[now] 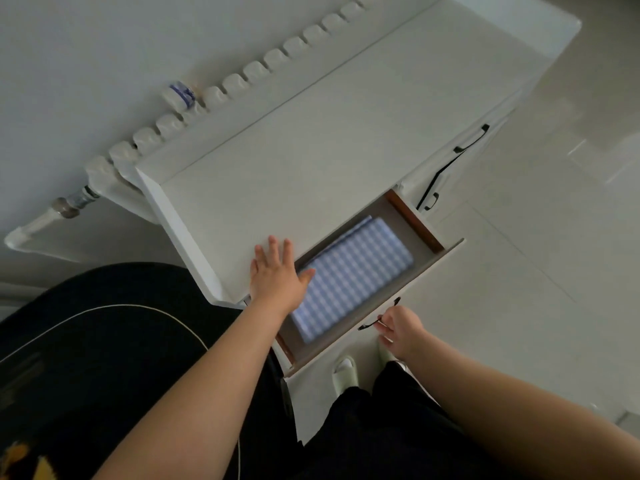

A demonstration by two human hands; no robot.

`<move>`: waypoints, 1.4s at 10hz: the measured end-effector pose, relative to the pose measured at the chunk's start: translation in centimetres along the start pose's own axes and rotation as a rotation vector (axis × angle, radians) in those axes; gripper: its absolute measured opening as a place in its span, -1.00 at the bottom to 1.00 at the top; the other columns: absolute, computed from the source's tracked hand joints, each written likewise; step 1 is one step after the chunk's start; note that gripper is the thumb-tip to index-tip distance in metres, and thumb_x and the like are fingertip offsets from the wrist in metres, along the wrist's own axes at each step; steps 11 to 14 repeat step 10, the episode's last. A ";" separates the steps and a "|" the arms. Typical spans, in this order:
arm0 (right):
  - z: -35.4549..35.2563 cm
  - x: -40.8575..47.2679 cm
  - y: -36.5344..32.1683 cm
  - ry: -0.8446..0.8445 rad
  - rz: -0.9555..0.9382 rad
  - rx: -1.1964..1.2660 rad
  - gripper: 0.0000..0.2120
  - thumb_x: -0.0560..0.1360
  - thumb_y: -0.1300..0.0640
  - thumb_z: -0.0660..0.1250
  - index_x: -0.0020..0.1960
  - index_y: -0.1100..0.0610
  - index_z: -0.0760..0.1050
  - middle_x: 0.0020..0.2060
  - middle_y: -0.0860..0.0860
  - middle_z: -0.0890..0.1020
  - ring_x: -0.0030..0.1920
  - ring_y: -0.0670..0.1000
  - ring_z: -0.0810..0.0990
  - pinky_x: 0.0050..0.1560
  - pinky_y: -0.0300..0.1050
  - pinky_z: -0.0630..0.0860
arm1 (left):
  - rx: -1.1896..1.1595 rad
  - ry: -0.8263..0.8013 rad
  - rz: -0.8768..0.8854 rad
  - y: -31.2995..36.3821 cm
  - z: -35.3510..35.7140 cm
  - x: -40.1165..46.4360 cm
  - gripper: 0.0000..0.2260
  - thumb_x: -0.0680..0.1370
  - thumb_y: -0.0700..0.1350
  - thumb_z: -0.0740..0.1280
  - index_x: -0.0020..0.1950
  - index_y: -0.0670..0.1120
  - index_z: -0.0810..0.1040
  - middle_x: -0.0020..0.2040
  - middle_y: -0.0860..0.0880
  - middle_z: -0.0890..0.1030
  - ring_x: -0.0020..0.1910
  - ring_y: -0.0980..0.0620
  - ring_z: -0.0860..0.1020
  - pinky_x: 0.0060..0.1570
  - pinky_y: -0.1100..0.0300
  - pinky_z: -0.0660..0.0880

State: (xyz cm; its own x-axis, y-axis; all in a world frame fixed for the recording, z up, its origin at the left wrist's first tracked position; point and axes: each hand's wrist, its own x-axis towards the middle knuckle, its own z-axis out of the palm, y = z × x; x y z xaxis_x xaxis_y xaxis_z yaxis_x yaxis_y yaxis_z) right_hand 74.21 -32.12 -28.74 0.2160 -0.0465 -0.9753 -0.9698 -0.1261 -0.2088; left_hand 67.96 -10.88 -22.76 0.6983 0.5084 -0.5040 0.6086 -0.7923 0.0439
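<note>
The white surface is bearing the left hand, which is lying flat with fingers spread at its near edge, probably bracing the cabinet; its thumb is touching the cloth. One drawer is standing open beneath. One folded blue-checked cloth is lying inside, towards the left end. The right hand is curling its fingers round the drawer's black handle, apparently to move it. Two more handles are showing far right.
</note>
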 end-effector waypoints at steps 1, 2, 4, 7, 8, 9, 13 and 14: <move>0.6 -0.1 0.0 0.026 -0.005 0.066 -0.77 0.46 0.41 0.03 -0.18 0.20 0.41 -0.09 0.08 0.56 -0.16 0.03 0.58 -0.30 -0.13 0.39 | -0.023 -0.026 0.017 -0.3 -0.5 0.1 -0.34 0.60 0.26 -0.07 0.57 -0.03 -0.21 0.57 -0.15 -0.23 0.54 -0.24 -0.19 0.48 -0.08 -0.03; 1.4 -0.9 -0.8 -0.039 0.000 0.130 -0.77 0.51 0.40 0.03 -0.09 0.22 0.44 -0.14 0.07 0.58 -0.03 0.07 0.58 -0.14 -0.08 0.45 | -0.062 -0.032 0.028 -0.6 -0.7 0.0 -0.40 0.61 0.23 -0.12 0.57 -0.01 -0.17 0.58 -0.13 -0.20 0.54 -0.22 -0.18 0.49 -0.07 -0.03; 6.9 -1.9 -4.5 -0.218 -0.093 0.114 -0.75 0.46 0.47 0.02 -0.12 0.22 0.40 -0.19 0.08 0.50 0.06 0.10 0.52 0.13 0.05 0.42 | -0.100 -0.024 0.017 -0.9 -0.8 0.4 -0.45 0.63 0.17 -0.11 0.58 0.01 -0.10 0.59 -0.11 -0.16 0.55 -0.21 -0.16 0.49 -0.05 -0.03; 10.7 -3.1 -7.4 -0.353 -0.187 -0.230 -0.76 0.50 0.43 0.01 -0.12 0.16 0.36 -0.13 0.01 0.44 0.21 0.07 0.52 0.16 0.08 0.44 | -0.046 -0.117 0.000 -1.0 -0.9 0.5 -0.42 0.63 0.19 -0.09 0.56 0.02 -0.23 0.56 -0.10 -0.29 0.53 -0.20 -0.26 0.50 -0.03 -0.14; 9.6 -4.9 -6.7 -0.312 -0.210 -0.398 -0.83 0.54 0.36 0.03 -0.15 0.20 0.33 -0.21 0.07 0.44 0.00 0.13 0.62 -0.15 -0.04 0.50 | -0.052 -0.120 0.005 -1.2 -0.8 0.3 -0.38 0.62 0.20 -0.04 0.56 0.03 -0.25 0.55 -0.09 -0.32 0.53 -0.19 -0.28 0.50 -0.03 -0.14; 7.4 -8.9 -5.7 -0.391 -0.203 -0.397 -0.94 0.54 0.30 0.17 -0.07 0.22 0.41 -0.32 0.08 0.58 -0.37 0.01 0.60 -0.38 -0.18 0.50 | -0.076 -0.123 0.035 -1.5 -1.1 -0.2 -0.35 0.61 0.18 0.04 0.56 0.02 -0.23 0.56 -0.09 -0.32 0.53 -0.19 -0.28 0.49 -0.05 -0.12; 4.3 -17.1 -7.7 -0.609 -0.405 -0.178 -0.93 0.40 0.23 0.36 -0.12 0.17 0.52 -0.50 -0.05 0.46 -0.55 -0.10 0.42 -0.51 -0.30 0.37 | -0.177 -0.065 0.045 -1.9 -1.4 -0.8 -0.42 0.62 0.13 0.09 0.57 0.01 -0.04 0.59 -0.07 -0.18 0.56 -0.14 -0.16 0.48 -0.06 0.03; 4.3 -17.1 -7.7 -0.609 -0.405 -0.178 -0.93 0.40 0.23 0.36 -0.12 0.17 0.52 -0.50 -0.05 0.46 -0.55 -0.10 0.42 -0.51 -0.30 0.37 | -0.177 -0.065 0.045 -1.9 -1.4 -0.8 -0.42 0.62 0.13 0.09 0.57 0.01 -0.04 0.59 -0.07 -0.18 0.56 -0.14 -0.16 0.48 -0.06 0.03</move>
